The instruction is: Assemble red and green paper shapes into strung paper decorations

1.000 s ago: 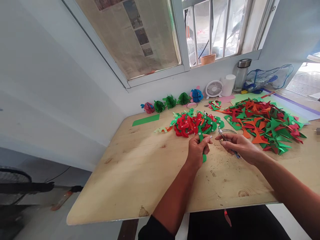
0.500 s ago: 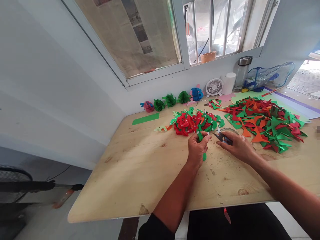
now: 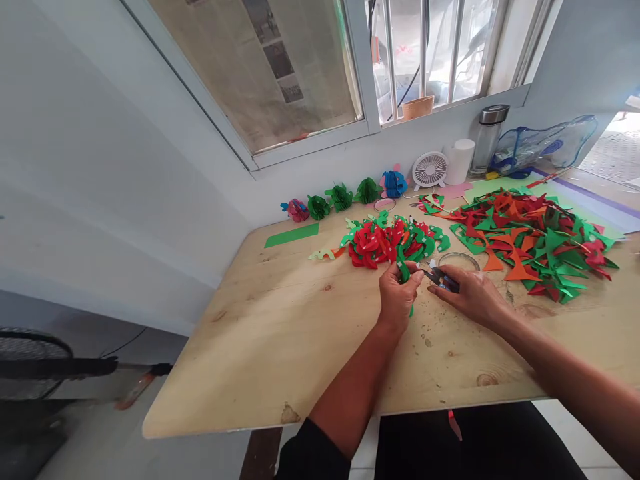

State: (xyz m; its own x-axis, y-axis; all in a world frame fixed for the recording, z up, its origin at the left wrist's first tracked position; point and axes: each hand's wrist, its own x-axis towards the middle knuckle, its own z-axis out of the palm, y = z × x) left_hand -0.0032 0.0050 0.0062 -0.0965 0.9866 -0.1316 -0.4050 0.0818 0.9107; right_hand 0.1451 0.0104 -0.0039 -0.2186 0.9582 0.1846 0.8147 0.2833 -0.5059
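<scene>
My left hand (image 3: 397, 301) pinches a curved green paper cutout (image 3: 403, 270), whose lower end shows beneath the palm. At its fingertips is a tiny white bit. Dark-handled snips (image 3: 443, 279) are in my right hand (image 3: 476, 293), their tips pointing left, close to the left fingertips. Another small white piece (image 3: 433, 265) shows at the blades. A clear ring like a tape roll (image 3: 459, 256) lies just behind my right hand. Beyond the left hand is a heap of red and green paper cutouts (image 3: 373, 245), several with white squares on them.
Green, red and orange paper scraps (image 3: 543, 243) are piled at the right of the wooden table (image 3: 270, 347). Folded paper figures (image 3: 341, 197), a small white fan (image 3: 430, 170), a white cylinder (image 3: 459, 162) and a glass bottle (image 3: 485, 141) line the wall. A green strip (image 3: 291, 235) lies left.
The snips have come closer to my left fingertips, and their blades look less spread. Both hands have drawn slightly nearer each other, and the view has shifted a little.
</scene>
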